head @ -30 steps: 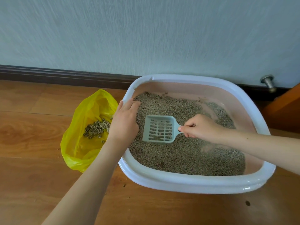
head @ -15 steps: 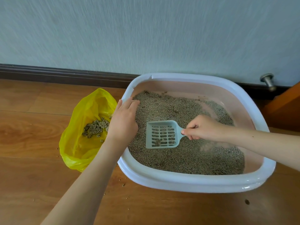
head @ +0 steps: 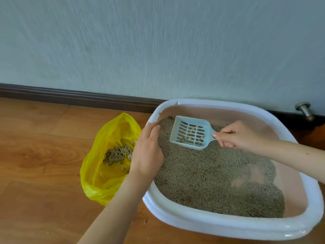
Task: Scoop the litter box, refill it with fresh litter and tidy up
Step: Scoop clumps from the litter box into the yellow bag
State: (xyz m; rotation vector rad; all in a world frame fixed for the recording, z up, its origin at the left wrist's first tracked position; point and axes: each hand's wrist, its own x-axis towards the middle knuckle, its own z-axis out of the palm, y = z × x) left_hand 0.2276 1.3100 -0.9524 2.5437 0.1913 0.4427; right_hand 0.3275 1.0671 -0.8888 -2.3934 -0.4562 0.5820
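A white litter box (head: 228,226) with a pink inner wall stands on the wooden floor, filled with grey-brown litter (head: 211,182). My right hand (head: 241,136) grips the handle of a pale blue slotted scoop (head: 190,132), held above the litter near the box's far left corner with a few clumps in it. My left hand (head: 147,152) rests over the box's left rim, fingers straight along the edge. Left of the box lies an open yellow plastic bag (head: 98,173) with clumped litter (head: 117,154) inside.
A dark skirting board (head: 70,97) runs under the pale wall behind the box. A metal door stop (head: 305,110) sticks out at the far right. Scattered litter grains (head: 145,221) lie on the floor in front of the box.
My right hand has lifted the scoop out of the litter and carried it up toward the far left corner, now holding a few clumps. My left hand stays on the rim.
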